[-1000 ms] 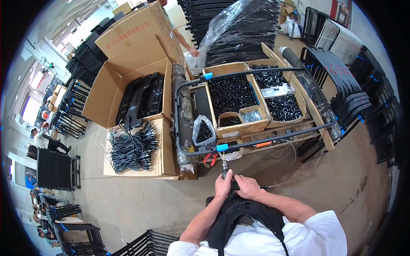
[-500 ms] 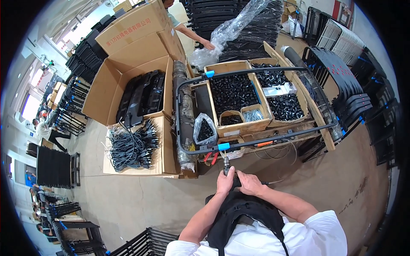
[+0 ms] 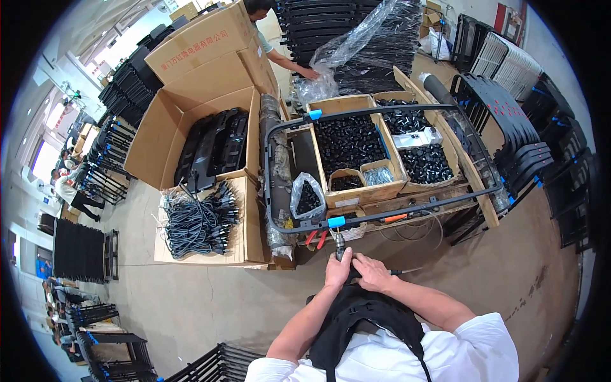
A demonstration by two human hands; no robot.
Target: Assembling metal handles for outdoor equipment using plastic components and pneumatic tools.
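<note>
Drill [image 3: 340,242], grey metallic chuck and black body, sits in front of the person at the near bar of the black frame [image 3: 458,197]. It points away from the wearer, long axis running up to the blue tape [image 3: 336,222]; tip contact is unclear. The left hand [image 3: 336,272] and right hand [image 3: 373,273] have their fingers clamped around it. Since a second ago it stays by the tape; a co-worker's hand [image 3: 310,74] has shifted right with the clear film [image 3: 347,48].

The scene is bright, the left windows [image 3: 48,159] glare, and outer edges curve.
</note>
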